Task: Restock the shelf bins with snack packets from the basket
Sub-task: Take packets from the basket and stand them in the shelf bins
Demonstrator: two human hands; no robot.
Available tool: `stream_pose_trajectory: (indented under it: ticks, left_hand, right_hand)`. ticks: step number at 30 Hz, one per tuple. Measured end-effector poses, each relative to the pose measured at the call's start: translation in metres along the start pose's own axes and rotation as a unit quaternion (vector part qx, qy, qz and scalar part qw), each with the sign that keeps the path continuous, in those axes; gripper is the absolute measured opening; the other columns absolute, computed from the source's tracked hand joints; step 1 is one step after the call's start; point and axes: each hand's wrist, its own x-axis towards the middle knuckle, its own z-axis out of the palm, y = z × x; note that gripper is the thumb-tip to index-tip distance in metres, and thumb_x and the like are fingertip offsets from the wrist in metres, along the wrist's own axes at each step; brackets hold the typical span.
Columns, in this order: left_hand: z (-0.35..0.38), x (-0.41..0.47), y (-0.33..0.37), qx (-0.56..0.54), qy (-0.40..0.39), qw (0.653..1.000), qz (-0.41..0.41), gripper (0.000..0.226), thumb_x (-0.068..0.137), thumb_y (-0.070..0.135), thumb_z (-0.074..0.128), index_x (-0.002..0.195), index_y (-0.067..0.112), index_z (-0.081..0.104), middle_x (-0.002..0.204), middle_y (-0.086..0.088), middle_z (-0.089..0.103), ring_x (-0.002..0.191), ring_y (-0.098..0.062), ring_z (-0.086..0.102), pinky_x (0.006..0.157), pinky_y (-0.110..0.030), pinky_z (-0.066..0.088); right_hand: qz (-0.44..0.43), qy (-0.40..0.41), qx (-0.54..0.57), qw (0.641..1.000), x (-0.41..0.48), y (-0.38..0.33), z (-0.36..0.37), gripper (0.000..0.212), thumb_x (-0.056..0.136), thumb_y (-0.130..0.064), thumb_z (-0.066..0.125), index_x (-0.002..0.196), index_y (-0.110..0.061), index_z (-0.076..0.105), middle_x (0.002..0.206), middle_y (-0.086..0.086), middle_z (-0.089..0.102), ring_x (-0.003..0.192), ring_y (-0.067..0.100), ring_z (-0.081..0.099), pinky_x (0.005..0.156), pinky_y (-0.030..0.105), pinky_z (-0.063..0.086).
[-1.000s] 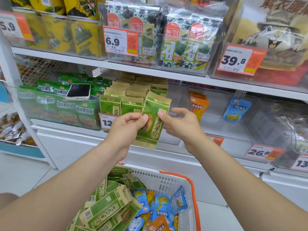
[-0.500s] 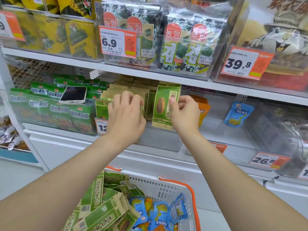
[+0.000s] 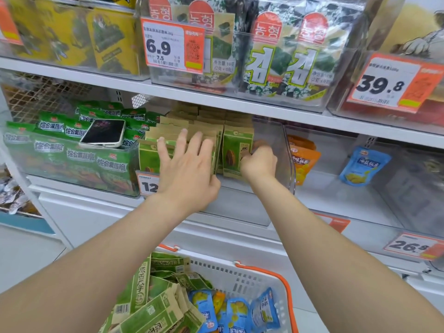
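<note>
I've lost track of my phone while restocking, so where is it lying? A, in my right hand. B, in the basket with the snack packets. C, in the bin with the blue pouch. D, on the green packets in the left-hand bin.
D: the phone lies screen-up on the green packets in the leftmost clear bin; the right hand grips a seed packet instead.

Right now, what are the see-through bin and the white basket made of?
The bin looks like clear glossy plastic: packets show through its wall, with shiny glints. The basket looks like hard white plastic, with moulded slots and an orange handle.
</note>
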Motion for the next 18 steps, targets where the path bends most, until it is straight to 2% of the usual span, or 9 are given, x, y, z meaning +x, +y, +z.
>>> stream_pose_trajectory:
  ticks: [6,13,16,18]
  left_hand:
    - [0.001,-0.001,0.002,0.009,0.011,1.000,0.004,0.064,0.084,0.041,0.062,0.142,0.022,0.041,0.163,-0.005,0.034,0.156,-0.036,0.021,0.118,-0.072,0.014]
    - [0.000,-0.004,0.005,-0.006,0.013,1.000,-0.007,0.065,0.084,0.036,0.065,0.142,0.019,0.041,0.162,-0.007,0.035,0.155,-0.037,0.021,0.119,-0.072,0.014]
    - [-0.005,-0.008,0.006,-0.053,0.053,0.997,-0.016,0.066,0.081,0.028,0.069,0.141,0.017,0.044,0.148,-0.006,0.047,0.150,-0.036,0.031,0.119,-0.068,0.019]
    - [-0.009,-0.011,0.007,-0.068,0.105,0.992,-0.005,0.060,0.080,0.022,0.069,0.137,0.017,0.049,0.135,-0.006,0.053,0.136,-0.036,0.043,0.116,-0.058,0.031]
  right_hand:
    - [0.025,-0.015,0.009,1.000,0.007,0.000,0.004,0.027,0.097,-0.025,0.070,0.120,-0.012,0.066,0.124,0.013,0.067,0.119,0.034,0.062,0.095,0.035,0.053]
    - [0.013,-0.039,-0.005,0.999,0.000,-0.002,-0.004,0.034,0.097,-0.028,0.071,0.123,-0.009,0.059,0.127,0.013,0.061,0.116,0.032,0.059,0.085,0.030,0.044]
    - [0.018,-0.078,-0.035,0.996,-0.008,-0.006,-0.016,0.025,0.098,-0.018,0.067,0.119,-0.008,0.057,0.117,0.011,0.055,0.100,0.025,0.050,0.081,0.030,0.043]
    - [0.010,-0.108,-0.053,0.993,-0.018,-0.009,-0.024,0.015,0.097,-0.009,0.061,0.110,-0.009,0.054,0.110,0.009,0.051,0.098,0.025,0.049,0.079,0.030,0.044]
